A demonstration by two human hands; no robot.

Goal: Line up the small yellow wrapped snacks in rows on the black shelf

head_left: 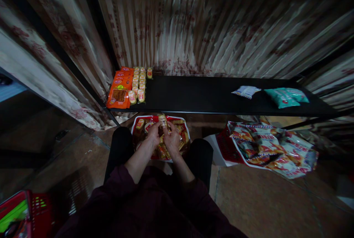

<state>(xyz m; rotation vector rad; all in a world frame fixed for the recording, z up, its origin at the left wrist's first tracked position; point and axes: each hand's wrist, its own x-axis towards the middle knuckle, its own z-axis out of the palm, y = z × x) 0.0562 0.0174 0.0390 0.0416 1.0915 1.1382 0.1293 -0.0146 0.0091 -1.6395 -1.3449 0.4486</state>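
Observation:
Over a red basket with a white rim (188,134), both my hands hold a small wrapped snack cake (162,120) in clear and yellow packaging. My left hand (153,133) pinches it from the left, and my right hand (172,139) closes on it from the right. Beneath them the basket is full of similar wrapped cakes (140,124). On the black shelf (190,94) ahead, rows of the same cakes (141,95) stand beside orange snack packets (118,92) at the left end. My fingertips are partly hidden.
A white packet (246,91) and teal bags (284,97) lie on the shelf's right part. Right of my knees, a second red basket (225,144) is heaped with snack bags (268,140). Another red basket (41,208) stands at lower left. Dark posts (101,20) and curtains enclose the shelf.

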